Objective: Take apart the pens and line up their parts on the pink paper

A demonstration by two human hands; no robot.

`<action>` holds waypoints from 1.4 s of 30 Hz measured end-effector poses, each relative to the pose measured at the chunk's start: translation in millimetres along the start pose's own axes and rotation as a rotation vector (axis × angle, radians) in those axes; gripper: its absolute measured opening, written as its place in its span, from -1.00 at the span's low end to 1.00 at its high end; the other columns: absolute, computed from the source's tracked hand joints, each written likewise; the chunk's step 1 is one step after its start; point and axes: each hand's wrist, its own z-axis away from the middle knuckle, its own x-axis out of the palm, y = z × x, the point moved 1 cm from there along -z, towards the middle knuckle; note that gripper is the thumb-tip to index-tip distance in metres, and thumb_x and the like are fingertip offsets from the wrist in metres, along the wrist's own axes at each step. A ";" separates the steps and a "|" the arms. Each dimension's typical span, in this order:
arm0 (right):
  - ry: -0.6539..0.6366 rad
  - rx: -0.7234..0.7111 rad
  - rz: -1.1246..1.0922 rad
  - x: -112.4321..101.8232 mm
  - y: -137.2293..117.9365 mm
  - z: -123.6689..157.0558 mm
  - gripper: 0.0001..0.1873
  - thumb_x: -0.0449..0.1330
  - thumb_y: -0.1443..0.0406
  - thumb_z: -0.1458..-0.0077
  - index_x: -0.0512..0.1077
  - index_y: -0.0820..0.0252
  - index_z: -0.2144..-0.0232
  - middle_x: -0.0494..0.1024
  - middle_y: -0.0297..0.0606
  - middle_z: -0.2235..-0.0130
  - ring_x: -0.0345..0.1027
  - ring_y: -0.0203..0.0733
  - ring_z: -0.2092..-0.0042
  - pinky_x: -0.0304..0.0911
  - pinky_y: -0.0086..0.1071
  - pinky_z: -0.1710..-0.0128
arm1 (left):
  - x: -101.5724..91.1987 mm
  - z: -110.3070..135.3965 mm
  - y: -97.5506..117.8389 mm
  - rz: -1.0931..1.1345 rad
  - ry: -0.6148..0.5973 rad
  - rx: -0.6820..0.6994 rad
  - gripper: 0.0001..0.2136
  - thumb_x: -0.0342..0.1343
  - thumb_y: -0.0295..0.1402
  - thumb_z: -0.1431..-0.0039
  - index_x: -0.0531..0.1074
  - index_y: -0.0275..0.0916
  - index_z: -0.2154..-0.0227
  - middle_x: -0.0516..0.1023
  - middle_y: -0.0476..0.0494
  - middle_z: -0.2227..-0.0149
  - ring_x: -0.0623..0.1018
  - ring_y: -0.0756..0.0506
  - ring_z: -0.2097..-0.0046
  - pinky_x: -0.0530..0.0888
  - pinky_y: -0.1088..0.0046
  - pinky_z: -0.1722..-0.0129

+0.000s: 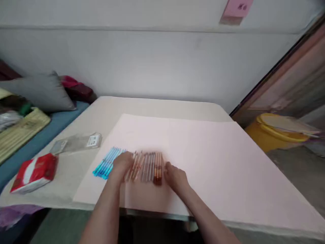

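Observation:
A row of slim pens lies side by side on a pale pink sheet (pixel 203 162). At its left end are bright blue pens (pixel 108 164). In the middle are brownish and grey pens (pixel 144 166), and orange-brown pens (pixel 157 167) with dark lower ends form the right end. My left hand (pixel 122 164) is between the blue and brownish pens, covering part of the row. Its fingers are curled toward the brownish pens, with their tips mostly hidden. Just beside the orange-brown pens, my right hand (pixel 176 175) has its fingers curled in; nothing shows inside it.
A clear plastic sleeve (pixel 80 141) with a white label and a red-and-white packet (pixel 34 173) lie on the table's left. Beyond that edge is a blue seat with a grey cushion (pixel 38 91). A yellow bucket (pixel 274 134) stands to the right. A white wall (pixel 157 64) backs the table.

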 end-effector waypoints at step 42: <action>0.001 0.001 -0.011 2.6 3.5 -2.7 -0.80 -0.08 0.30 -0.12 0.22 0.17 0.19 0.53 -0.16 0.31 0.43 -0.05 0.28 0.13 -0.34 0.40 | 4.1 1.5 5.4 -0.019 0.072 -0.041 -0.76 -0.02 -0.48 0.03 0.49 -0.22 0.31 0.57 -0.26 0.25 0.53 -0.14 0.17 0.37 0.46 0.31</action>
